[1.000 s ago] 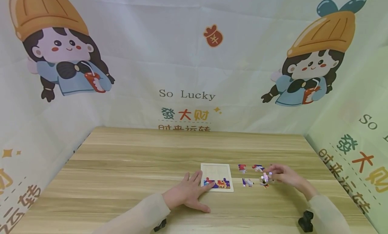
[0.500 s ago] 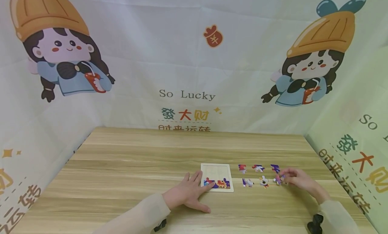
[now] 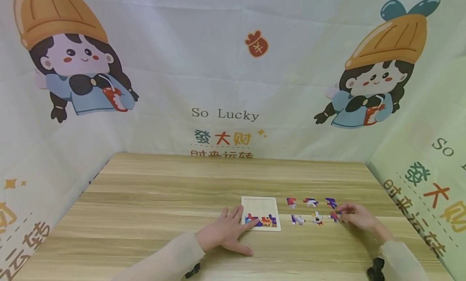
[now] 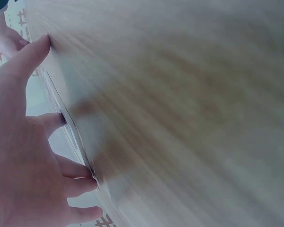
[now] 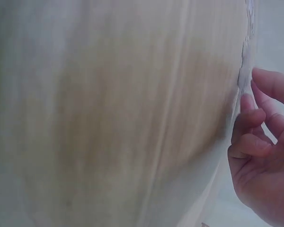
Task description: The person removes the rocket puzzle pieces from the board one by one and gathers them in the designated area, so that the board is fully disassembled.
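Observation:
In the head view, a shallow white puzzle tray [image 3: 259, 203] lies on the table with joined, colourful jigsaw pieces [image 3: 267, 221] along its near side. My left hand [image 3: 225, 230] lies with fingers spread at the tray's left side, one finger reaching over the joined pieces. Its fingers [image 4: 78, 170] meet the tray's edge in the left wrist view. To the tray's right, my right hand [image 3: 360, 219] pinches a red and purple jigsaw piece [image 3: 333, 216] by its right side, low at the tabletop. The right wrist view shows thumb and forefinger near the pieces' edges, other fingers curled.
Loose jigsaw pieces lie in two rows: a red one [image 3: 291, 202], a white and red one [image 3: 310, 202], a purple one [image 3: 330, 202], a white and purple one [image 3: 297, 219] and one with a dark spot [image 3: 317, 219]. Patterned cloth [image 3: 225, 78] surrounds the wooden table [image 3: 164, 184].
My right hand has moved right with a jigsaw piece, from over the dark-spotted piece to the near row's right end. That piece now shows more red and purple. My left hand has stayed put.

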`<state>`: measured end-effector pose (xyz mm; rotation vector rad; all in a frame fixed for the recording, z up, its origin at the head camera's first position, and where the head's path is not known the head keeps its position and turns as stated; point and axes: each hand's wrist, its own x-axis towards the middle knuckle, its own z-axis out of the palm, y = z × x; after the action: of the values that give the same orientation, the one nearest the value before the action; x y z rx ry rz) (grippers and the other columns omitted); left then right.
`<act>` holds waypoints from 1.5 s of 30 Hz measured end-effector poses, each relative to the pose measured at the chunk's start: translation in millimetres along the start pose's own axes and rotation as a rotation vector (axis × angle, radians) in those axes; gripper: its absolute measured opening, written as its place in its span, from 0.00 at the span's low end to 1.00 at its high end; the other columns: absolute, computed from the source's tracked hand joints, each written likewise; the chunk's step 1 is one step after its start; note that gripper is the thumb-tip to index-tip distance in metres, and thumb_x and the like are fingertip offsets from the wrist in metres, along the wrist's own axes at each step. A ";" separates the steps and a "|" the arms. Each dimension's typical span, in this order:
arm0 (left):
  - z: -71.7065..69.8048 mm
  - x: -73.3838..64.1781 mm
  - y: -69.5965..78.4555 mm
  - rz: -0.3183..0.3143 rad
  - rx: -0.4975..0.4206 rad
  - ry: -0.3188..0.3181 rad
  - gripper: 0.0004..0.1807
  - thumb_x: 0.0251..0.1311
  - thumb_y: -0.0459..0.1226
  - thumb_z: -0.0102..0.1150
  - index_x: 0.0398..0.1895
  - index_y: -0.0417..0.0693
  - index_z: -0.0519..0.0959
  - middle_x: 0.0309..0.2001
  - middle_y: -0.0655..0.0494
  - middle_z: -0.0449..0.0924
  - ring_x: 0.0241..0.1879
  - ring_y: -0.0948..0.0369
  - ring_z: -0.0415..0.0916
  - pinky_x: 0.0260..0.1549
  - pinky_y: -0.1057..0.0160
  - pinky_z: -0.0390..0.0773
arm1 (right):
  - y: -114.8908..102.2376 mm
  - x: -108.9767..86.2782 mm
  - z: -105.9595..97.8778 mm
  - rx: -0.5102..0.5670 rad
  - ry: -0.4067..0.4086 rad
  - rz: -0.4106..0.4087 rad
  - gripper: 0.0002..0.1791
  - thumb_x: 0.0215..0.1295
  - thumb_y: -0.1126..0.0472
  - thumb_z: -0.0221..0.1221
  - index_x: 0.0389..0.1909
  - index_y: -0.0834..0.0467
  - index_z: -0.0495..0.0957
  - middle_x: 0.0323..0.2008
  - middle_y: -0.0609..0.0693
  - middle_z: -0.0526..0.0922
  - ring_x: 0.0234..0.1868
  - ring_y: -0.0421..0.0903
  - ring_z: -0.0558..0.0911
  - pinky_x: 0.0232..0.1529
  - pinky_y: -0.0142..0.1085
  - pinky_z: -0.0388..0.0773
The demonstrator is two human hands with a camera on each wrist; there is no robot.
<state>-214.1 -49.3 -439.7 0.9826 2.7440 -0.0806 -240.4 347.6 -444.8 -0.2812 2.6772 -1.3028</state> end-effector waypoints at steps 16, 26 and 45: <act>1.2 -1.6 -1.2 0.025 -0.005 0.043 0.47 0.41 0.71 0.44 0.67 0.67 0.51 0.66 0.41 0.41 0.64 0.48 0.40 0.55 0.43 0.47 | -39.9 9.8 19.8 -0.096 0.090 -0.125 0.11 0.58 0.65 0.55 0.38 0.70 0.73 0.31 0.53 0.75 0.30 0.44 0.72 0.25 0.32 0.69; 2.6 -1.5 -1.8 0.008 -0.026 0.018 0.47 0.41 0.71 0.43 0.67 0.69 0.49 0.66 0.40 0.42 0.64 0.49 0.40 0.56 0.44 0.46 | -56.7 19.1 38.8 -0.048 0.011 -0.189 0.11 0.59 0.66 0.54 0.39 0.70 0.73 0.30 0.54 0.75 0.28 0.48 0.72 0.24 0.32 0.69; 3.5 -0.2 -2.2 0.029 0.020 0.073 0.47 0.40 0.72 0.42 0.66 0.67 0.52 0.65 0.42 0.47 0.63 0.49 0.44 0.56 0.44 0.47 | -92.6 52.1 94.0 -0.019 -0.155 -0.265 0.12 0.60 0.60 0.54 0.40 0.65 0.74 0.31 0.50 0.75 0.31 0.45 0.72 0.29 0.35 0.70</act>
<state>-214.7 -51.6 -443.1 1.0502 2.7987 -0.0697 -261.2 207.8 -431.9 -0.7292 2.5884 -1.2621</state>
